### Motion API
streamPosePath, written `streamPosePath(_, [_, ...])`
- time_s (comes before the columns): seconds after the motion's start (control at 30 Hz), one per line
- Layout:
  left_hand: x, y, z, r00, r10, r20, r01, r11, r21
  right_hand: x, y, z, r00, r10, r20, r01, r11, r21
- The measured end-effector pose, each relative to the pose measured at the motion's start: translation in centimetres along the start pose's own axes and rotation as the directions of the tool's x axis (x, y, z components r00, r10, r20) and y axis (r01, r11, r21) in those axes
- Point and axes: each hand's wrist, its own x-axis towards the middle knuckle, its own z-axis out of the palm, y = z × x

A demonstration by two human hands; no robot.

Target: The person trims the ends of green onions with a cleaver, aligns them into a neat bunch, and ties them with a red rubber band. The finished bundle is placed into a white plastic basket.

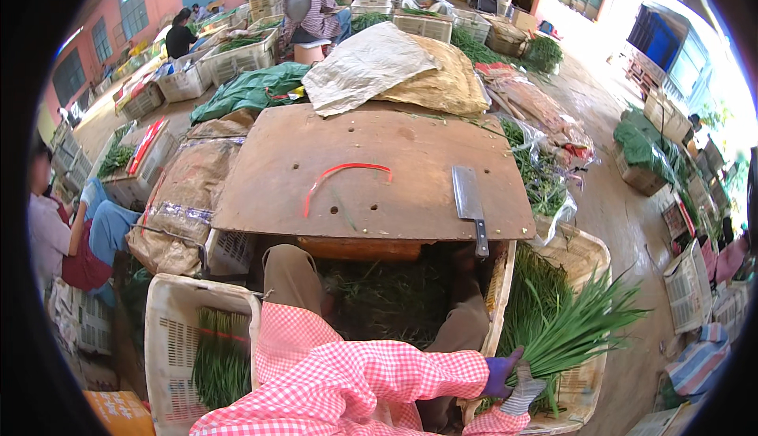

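Note:
Both hands meet at the right over a plastic crate [595, 258]. My left hand [500, 375], in a purple glove, reaches across my body and grips the stalk end of a bunch of long green leaves [580, 329], which look like garlic chives. Close beside it, my right hand [524, 390] in a grey striped glove is closed around the same bunch. The leaf tips fan out to the right. More green leaves [533, 282] lie in the crate below. Ahead, a wooden board [408, 140] carries a cleaver [468, 193] and a curved red strip [355, 166].
At my left stands another crate [172, 317] with green bunches [222, 353] bound by a red band. Sacks [370, 60] lie at the board's far edge; a brown bundle [189, 181] is left of it. A seated person [59, 228] is at far left. Leaf scraps [379, 300] cover the floor underneath.

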Motion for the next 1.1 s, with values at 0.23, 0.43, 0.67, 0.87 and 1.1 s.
streamPosePath(0.23, [-6.3, 4.6, -10.4, 0.977, 0.038, -0.208, -0.100, 0.951, -0.294, -0.6, -8.2, 7.6, 0.945, -0.176, 0.277, 0.185, 0.983, -0.008])
streamPosePath(0.43, [-7.8, 4.1, -19.8, 0.848, 0.183, -0.497, -0.438, 0.771, -0.463, -2.7, -10.5, 16.5, 0.844, -0.252, 0.473, 0.207, 0.967, 0.146])
streamPosePath(0.67, [-10.7, 7.2, -25.5, 0.686, 0.246, -0.684, -0.589, 0.740, -0.324, 2.9, -13.2, 22.5, 0.445, -0.514, 0.733, 0.597, 0.780, 0.185])
streamPosePath(0.87, [-12.2, 10.3, -31.6, 0.479, 0.464, -0.745, -0.695, 0.719, 0.001, 7.3, -21.8, 27.5, 0.500, -0.299, 0.812, 0.174, 0.954, 0.245])
streamPosePath(1.1, [-11.5, 5.9, -35.1, 0.683, 0.446, -0.579, -0.443, 0.883, 0.158, 12.6, -24.1, 30.9, 0.377, -0.514, 0.771, 0.357, 0.848, 0.391])
